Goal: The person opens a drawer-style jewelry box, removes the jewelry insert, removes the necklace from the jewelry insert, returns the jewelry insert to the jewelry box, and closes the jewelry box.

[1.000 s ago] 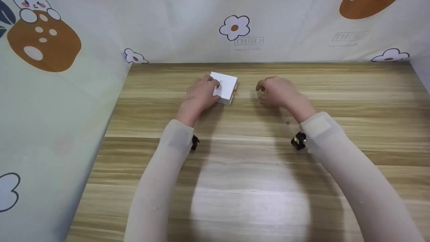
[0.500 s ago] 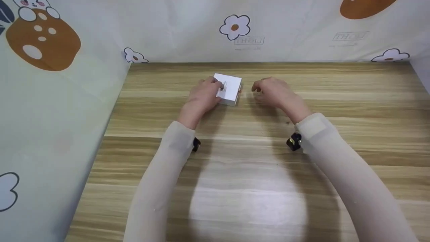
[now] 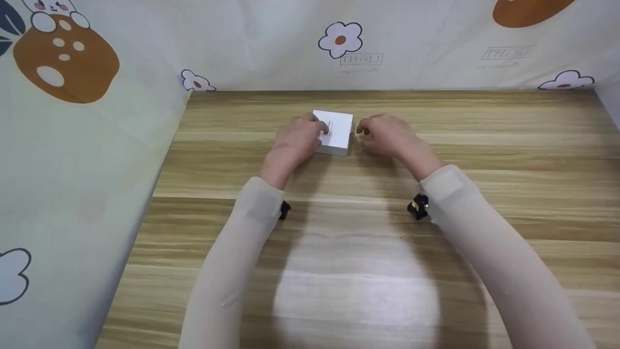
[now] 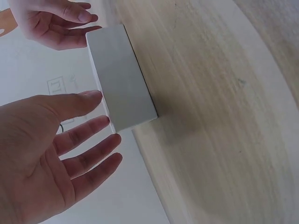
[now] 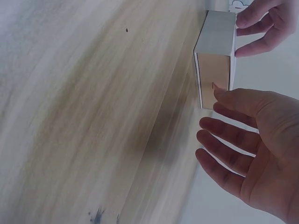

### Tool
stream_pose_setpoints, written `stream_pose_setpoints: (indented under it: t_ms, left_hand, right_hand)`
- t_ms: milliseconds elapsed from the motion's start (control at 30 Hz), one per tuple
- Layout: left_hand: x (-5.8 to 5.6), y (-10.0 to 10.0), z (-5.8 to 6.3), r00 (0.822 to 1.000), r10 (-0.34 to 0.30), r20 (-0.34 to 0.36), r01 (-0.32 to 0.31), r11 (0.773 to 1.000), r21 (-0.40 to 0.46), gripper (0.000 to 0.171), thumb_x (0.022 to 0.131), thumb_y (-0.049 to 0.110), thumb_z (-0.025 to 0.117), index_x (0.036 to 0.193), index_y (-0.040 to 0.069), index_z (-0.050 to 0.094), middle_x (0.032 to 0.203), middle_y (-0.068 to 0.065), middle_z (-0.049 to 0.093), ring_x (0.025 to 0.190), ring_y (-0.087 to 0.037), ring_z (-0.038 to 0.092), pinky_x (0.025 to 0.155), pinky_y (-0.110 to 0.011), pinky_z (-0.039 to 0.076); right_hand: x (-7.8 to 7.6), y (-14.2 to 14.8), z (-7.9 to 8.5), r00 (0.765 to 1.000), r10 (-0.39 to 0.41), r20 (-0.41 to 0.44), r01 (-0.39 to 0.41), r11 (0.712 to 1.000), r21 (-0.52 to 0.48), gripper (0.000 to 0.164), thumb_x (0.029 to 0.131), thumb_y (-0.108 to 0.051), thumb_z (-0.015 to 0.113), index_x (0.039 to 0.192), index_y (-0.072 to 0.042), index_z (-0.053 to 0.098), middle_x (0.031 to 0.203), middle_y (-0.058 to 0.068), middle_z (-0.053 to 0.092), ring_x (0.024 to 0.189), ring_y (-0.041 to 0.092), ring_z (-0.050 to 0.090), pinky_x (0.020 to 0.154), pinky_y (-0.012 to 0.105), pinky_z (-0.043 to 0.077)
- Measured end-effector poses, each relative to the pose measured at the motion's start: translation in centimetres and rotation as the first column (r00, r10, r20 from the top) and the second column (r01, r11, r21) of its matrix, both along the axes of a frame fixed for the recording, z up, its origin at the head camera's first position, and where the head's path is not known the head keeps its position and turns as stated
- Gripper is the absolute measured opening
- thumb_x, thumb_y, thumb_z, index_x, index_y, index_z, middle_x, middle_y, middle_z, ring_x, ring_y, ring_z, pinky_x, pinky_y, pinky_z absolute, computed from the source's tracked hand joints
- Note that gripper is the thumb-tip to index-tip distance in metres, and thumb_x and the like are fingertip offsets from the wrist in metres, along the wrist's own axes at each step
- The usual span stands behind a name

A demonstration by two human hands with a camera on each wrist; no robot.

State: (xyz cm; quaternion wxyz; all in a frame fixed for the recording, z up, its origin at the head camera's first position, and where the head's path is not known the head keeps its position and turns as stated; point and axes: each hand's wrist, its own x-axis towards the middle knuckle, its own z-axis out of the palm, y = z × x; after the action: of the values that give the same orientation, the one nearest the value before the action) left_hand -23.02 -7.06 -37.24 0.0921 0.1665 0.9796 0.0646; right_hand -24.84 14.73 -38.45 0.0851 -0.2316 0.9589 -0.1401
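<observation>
A small white box with fine print on its lid lies flat near the back of the wooden table. My left hand holds its left part, index finger over the lid and thumb at the near edge. In the left wrist view, the box's long plain side shows below that thumb. My right hand hovers just right of the box, fingers loosely bent and holding nothing. The right wrist view shows the box's tan end panel with a small tab, close to the right thumb tip; contact is hard to tell.
A pale printed sheet with flowers and brown fruit shapes hangs behind the table and along its left side. Dark wrist cameras sit at both cuffs. The wooden tabletop extends toward me.
The box has shifted right and slightly nearer, turning a little, with my left hand moving along. My right hand has come left, narrowing the gap to the box.
</observation>
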Motion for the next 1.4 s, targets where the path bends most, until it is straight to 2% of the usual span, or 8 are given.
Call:
stream_pose_setpoints:
  t_ms: [167,433,667,1000,1400]
  left_hand:
    - [-0.3,0.1,0.3,1.000,-0.010,-0.008,0.010,1.000,0.012,0.033,0.098,0.021,0.062,0.130,0.019,0.064,0.140,-0.009,0.056,0.124,-0.032,0.057,0.096,-0.049,0.054]
    - [-1.3,0.4,0.4,0.998,-0.067,0.001,0.067,0.998,0.018,0.050,0.094,0.034,0.069,0.139,0.016,0.057,0.146,-0.007,0.051,0.134,-0.031,0.045,0.110,-0.045,0.045]
    - [-2.2,0.6,0.1,0.993,-0.100,0.063,0.097,0.994,0.049,0.072,0.087,0.050,0.073,0.146,0.017,0.049,0.156,-0.007,0.040,0.143,-0.032,0.035,0.118,-0.044,0.035]
    - [-3.0,0.6,-0.4,0.985,-0.095,0.144,0.090,0.995,0.039,0.093,0.083,0.057,0.073,0.156,0.019,0.031,0.166,-0.007,0.024,0.153,-0.032,0.019,0.125,-0.048,0.023]
    - [-3.5,0.5,-0.5,0.984,-0.109,0.143,0.093,0.989,0.118,0.084,0.082,0.048,0.078,0.150,0.015,0.041,0.159,-0.010,0.035,0.147,-0.029,0.030,0.124,-0.042,0.027]
  right_hand:
    - [0.1,-0.3,0.0,1.000,-0.007,0.002,0.007,1.000,-0.014,0.030,0.094,-0.016,0.058,0.119,-0.004,0.068,0.114,0.017,0.071,0.107,0.035,0.066,0.092,0.050,0.054]
    - [0.1,-0.5,-0.1,0.999,-0.017,-0.028,0.016,0.999,-0.036,0.029,0.090,-0.013,0.058,0.117,-0.005,0.069,0.110,0.016,0.072,0.102,0.034,0.067,0.088,0.048,0.055]
    - [0.0,-0.6,-0.3,0.998,-0.018,-0.056,0.016,0.999,-0.044,0.030,0.088,-0.012,0.057,0.114,-0.005,0.070,0.107,0.016,0.072,0.099,0.033,0.068,0.086,0.048,0.055]
    - [-0.1,-1.1,-0.5,0.998,-0.008,-0.060,0.006,0.999,-0.038,0.026,0.090,-0.014,0.060,0.113,-0.005,0.070,0.104,0.014,0.073,0.096,0.032,0.068,0.083,0.047,0.056]
    - [0.0,-1.6,-0.7,0.997,-0.067,-0.035,0.065,0.996,-0.065,0.022,0.090,-0.016,0.062,0.108,-0.006,0.071,0.098,0.011,0.073,0.090,0.027,0.066,0.079,0.045,0.055]
